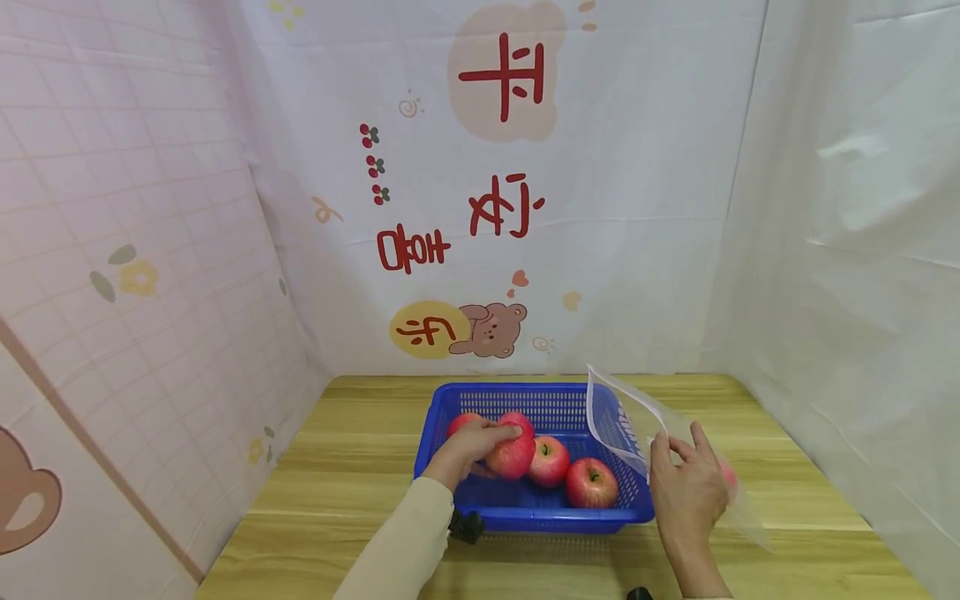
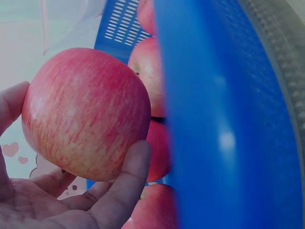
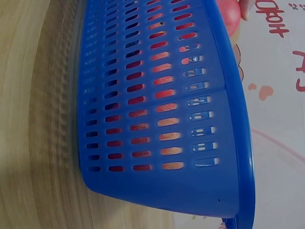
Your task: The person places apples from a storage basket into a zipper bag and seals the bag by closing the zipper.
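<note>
My left hand grips a red apple over the left half of a blue basket. In the left wrist view, thumb and fingers wrap round the held apple, level with the basket's rim. Several more apples lie in the basket, among them one at the front right. At the basket's right side, my right hand pinches the edge of a clear plastic bag, whose mouth gapes toward the basket. Something red shows through the bag behind the fingers. The right wrist view shows the basket's slotted wall, not the hand.
The basket stands on a wood-grain table. A white printed cloth hangs behind the table, with more cloth along both sides. A black wrist device sits by the left sleeve, close to the basket's front edge.
</note>
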Demonstrator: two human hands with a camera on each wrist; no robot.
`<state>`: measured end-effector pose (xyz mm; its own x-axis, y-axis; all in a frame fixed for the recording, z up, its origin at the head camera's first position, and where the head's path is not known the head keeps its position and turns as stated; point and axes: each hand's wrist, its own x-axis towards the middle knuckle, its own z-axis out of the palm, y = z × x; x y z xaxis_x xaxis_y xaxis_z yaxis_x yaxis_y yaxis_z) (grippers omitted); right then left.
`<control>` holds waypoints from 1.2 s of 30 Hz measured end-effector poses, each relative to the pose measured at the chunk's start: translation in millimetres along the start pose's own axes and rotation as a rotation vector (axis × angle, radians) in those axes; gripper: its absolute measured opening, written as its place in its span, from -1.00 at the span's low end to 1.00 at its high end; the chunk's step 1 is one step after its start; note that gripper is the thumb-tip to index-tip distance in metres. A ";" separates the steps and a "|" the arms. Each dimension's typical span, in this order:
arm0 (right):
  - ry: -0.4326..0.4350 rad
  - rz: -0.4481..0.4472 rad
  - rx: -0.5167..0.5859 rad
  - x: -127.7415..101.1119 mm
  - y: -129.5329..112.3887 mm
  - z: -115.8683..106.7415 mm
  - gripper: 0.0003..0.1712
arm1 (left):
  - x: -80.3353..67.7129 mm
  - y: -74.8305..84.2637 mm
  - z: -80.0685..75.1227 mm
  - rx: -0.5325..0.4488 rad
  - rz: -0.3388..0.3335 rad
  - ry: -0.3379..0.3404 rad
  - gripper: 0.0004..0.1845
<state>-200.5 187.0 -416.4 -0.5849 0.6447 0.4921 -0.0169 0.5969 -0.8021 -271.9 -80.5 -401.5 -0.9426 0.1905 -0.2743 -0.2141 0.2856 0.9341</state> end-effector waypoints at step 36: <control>0.041 -0.037 0.026 0.7 0.0 5.3 -0.68 | 32.0 65.8 49.7 -0.214 0.134 0.014 -0.28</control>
<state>-205.2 184.9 -417.9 -0.5500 0.6419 0.5343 -0.0587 0.6084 -0.7914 -303.4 -9.0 -360.1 -0.9695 0.1994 -0.1428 -0.1348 0.0531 0.9894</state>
